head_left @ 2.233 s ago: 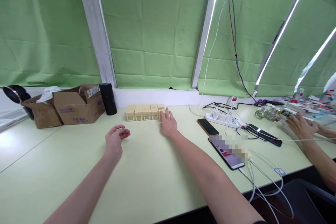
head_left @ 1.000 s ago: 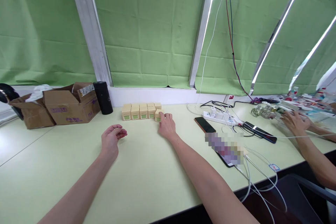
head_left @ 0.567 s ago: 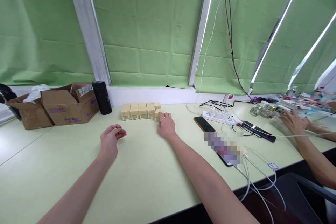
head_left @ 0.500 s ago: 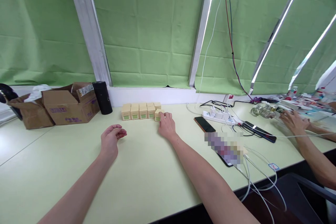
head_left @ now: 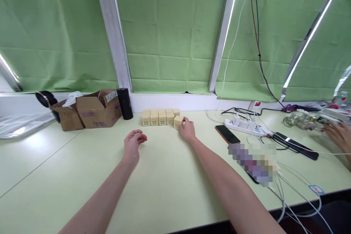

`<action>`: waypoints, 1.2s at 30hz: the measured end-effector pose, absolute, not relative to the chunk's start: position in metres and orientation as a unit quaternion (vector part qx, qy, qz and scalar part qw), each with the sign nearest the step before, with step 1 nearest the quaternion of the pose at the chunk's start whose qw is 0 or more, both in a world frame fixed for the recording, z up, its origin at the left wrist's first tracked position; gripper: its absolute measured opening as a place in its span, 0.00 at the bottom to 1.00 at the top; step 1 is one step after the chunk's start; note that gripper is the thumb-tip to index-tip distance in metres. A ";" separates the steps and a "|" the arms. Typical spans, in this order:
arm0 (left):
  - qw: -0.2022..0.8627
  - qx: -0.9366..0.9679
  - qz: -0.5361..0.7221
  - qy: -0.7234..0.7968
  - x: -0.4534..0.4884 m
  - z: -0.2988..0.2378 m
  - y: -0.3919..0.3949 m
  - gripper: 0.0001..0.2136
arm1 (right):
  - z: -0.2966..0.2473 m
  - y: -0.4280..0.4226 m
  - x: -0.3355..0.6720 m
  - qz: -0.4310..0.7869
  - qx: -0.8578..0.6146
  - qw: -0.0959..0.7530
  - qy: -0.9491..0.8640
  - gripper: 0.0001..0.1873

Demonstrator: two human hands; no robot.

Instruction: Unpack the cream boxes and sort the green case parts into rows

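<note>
1. Our right hand [head_left: 187, 129] grips the small tan end box [head_left: 177, 122] at its right side, with the thumb toward us and a finger around the far corner. Whether the box rests on the pale table [head_left: 159, 190] or is slightly raised, we cannot tell.

2. That box is at the right end of a row of four small tan boxes [head_left: 162, 117], a little nearer to us and turned slightly from their line. Another, the rear tan box [head_left: 176, 111], shows behind it. We cannot tell whether the end box touches its left neighbour.

3. Our left hand [head_left: 132, 144] is loosely curled over the table, in front of the row's left end and apart from it. We see nothing in its fingers.

4. We judge the step in hand to be the handling of this one box, with the right hand doing the work and the left waiting.

5. The next move, we think, calls for a light, steady pinch and care not to knock the neighbouring box.

6. The black cylinder [head_left: 125, 104] and open cardboard carton [head_left: 95, 116] stand left of the row. To our right lie a dark-screened phone [head_left: 227, 134] and a white power strip [head_left: 242, 127]; a co-worker's hand [head_left: 338, 133] is farther off.
</note>
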State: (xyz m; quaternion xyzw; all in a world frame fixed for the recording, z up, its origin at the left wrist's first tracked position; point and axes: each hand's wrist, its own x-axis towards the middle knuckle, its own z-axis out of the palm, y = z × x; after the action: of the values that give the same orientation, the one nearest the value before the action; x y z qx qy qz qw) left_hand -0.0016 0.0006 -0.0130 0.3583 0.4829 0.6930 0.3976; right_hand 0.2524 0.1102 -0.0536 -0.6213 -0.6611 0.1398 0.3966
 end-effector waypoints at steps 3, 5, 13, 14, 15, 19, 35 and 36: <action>0.395 0.360 0.693 0.484 0.000 -0.014 0.000 0.11 | -0.053 0.106 0.254 0.166 -0.611 0.436 -0.639 0.27; 0.394 0.362 0.692 0.485 0.000 -0.015 0.000 0.11 | -0.052 0.099 0.253 0.187 -0.597 0.461 -0.629 0.26; 0.382 0.409 0.662 0.499 0.008 -0.017 -0.001 0.11 | -0.048 0.046 0.233 0.282 -0.474 0.504 -0.664 0.27; 0.379 0.421 0.655 0.500 0.009 -0.017 -0.002 0.11 | -0.049 0.038 0.231 0.291 -0.462 0.503 -0.670 0.27; 0.376 0.433 0.647 0.501 0.011 -0.017 -0.003 0.11 | -0.052 0.030 0.229 0.299 -0.453 0.500 -0.675 0.27; 0.369 0.478 0.616 0.506 0.015 -0.019 -0.005 0.12 | -0.063 0.008 0.227 0.329 -0.427 0.478 -0.694 0.25; 0.335 0.630 0.407 0.570 0.023 -0.039 -0.017 0.30 | -0.075 0.008 0.237 0.269 -0.425 0.463 -0.730 0.30; 0.338 0.633 0.394 0.574 0.024 -0.039 -0.018 0.31 | -0.075 0.008 0.237 0.263 -0.431 0.461 -0.729 0.30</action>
State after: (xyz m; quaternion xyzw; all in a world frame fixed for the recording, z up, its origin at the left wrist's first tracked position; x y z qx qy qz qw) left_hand 0.0241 -0.0183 -0.0388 0.6332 0.5740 0.3940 0.3380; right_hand 0.2375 0.0082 -0.0748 -0.4308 -0.7295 0.2633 0.4615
